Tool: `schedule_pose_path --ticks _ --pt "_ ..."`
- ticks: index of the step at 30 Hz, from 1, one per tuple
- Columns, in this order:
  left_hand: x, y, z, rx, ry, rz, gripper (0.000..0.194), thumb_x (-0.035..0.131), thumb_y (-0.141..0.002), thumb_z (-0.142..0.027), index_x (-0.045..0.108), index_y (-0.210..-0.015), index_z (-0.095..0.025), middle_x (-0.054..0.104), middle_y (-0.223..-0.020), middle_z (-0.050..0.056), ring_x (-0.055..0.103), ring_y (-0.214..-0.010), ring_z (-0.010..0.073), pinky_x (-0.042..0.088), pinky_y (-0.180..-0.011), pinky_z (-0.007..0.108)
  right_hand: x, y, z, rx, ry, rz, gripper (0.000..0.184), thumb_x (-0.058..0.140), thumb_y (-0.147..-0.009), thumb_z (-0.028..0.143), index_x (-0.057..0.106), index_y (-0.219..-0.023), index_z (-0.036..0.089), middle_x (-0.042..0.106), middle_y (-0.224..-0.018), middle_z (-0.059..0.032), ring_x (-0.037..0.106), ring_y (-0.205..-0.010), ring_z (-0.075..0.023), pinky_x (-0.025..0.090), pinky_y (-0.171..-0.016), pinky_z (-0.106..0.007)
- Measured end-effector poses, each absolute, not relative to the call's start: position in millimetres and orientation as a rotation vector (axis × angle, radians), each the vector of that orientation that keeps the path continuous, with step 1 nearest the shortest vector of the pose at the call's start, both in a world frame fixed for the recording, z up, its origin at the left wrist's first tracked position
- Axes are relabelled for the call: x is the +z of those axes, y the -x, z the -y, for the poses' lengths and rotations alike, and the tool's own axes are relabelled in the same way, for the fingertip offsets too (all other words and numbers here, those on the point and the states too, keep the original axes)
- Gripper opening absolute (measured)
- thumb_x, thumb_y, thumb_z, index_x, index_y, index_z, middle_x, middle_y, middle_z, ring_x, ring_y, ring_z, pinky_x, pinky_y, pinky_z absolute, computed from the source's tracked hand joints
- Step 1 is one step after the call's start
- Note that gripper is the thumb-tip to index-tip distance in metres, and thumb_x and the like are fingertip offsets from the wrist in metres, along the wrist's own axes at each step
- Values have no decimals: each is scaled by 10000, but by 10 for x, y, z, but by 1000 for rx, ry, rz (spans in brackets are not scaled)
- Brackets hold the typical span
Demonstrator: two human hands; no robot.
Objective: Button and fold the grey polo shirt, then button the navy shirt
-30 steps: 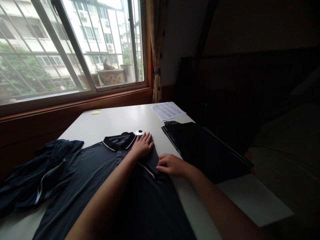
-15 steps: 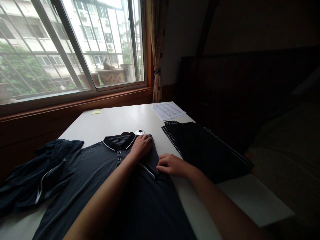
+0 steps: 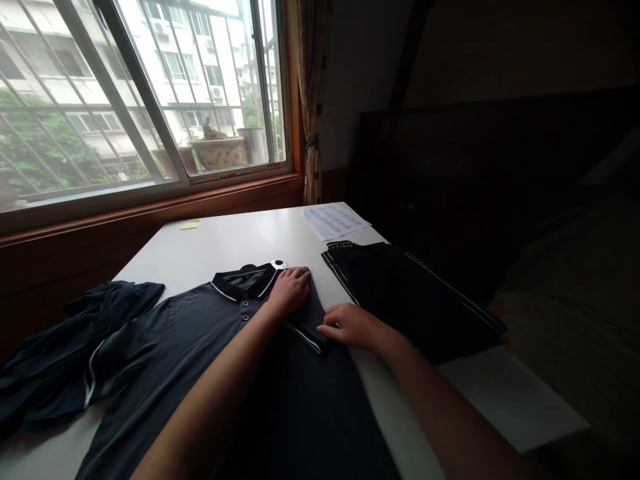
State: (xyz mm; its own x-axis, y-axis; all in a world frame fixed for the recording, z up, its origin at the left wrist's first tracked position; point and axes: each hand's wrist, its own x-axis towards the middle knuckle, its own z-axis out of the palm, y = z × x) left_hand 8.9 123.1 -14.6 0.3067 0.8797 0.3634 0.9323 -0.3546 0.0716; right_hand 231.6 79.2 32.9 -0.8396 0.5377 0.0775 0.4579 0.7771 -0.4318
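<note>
Head view: across the white table (image 3: pixel 235 237), the dark polo shirt (image 3: pixel 185 333) has slid slightly rightward.
That suggests the hands are drawing its cloth across. Below, the frame crops the hem; the left forearm (image 3: pixel 215 393) covers some front. Left hand (image 3: pixel 291 291), flat earlier, now curls on the shoulder (image 3: pixel 313 300); right hand (image 3: pixel 353 325), half-closed, meets the sleeve cuff (image 3: pixel 309 341). Whether either pinches fabric, I cannot tell.

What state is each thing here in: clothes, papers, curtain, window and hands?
Polo shirt: spread out, collar and front showing
Left hand: fingers bent, on the shirt's shoulder
Right hand: fingers bent, at the shirt's edge
Clothing at left: bunched up
Clothing at right: folded flat
Papers: lying flat
Curtain: tied back
Window: open or shut, cannot tell
</note>
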Motion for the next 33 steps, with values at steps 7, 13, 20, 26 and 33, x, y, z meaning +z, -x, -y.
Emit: schedule_pose_path --ticks 7,13,20,26,33 --pt "-145 -261 -1302 -513 2395 1708 433 459 -973 -296 557 -1381 -189 578 -1399 104 511 -1276 263 372 -1096 413 330 -2409 -873 477 914 2807 411 563 -955 392 688 -641 160 647 -705 -30 512 -622 -117 281 -595 -271" --pt "-141 -385 -1342 -506 2388 1714 434 458 -972 -297 552 -1382 -194 569 -1404 106 498 -1288 270 359 -1113 427 309 -2510 -946 429 984 2838 432 549 -957 408 678 -626 162 666 -710 -40 521 -625 -121 273 -594 -272" --pt "-122 -392 -1362 -520 2410 1698 413 471 -975 -299 562 -1366 -200 577 -1398 113 522 -1279 272 386 -1102 442 319 -2531 -952 429 1003 2846 422 542 -957 409 691 -644 167 680 -725 -40 558 -655 -131 292 -605 -269" --pt "44 -143 -1184 -572 2474 1613 379 464 -1001 -312 571 -1347 -198 612 -1360 94 555 -1250 227 426 -1090 382 333 -2524 -946 458 1022 2844 414 533 -959 415 710 -677 169 690 -744 -46 570 -659 -137 303 -603 -270" --pt "375 693 -322 -809 2357 1661 315 454 -992 -288 617 -1259 -253 642 -1278 59 577 -1190 220 469 -1046 377 369 -2487 -899 501 1041 2840 406 517 -970 412 726 -710 180 697 -776 -54 593 -676 -147 335 -619 -266"
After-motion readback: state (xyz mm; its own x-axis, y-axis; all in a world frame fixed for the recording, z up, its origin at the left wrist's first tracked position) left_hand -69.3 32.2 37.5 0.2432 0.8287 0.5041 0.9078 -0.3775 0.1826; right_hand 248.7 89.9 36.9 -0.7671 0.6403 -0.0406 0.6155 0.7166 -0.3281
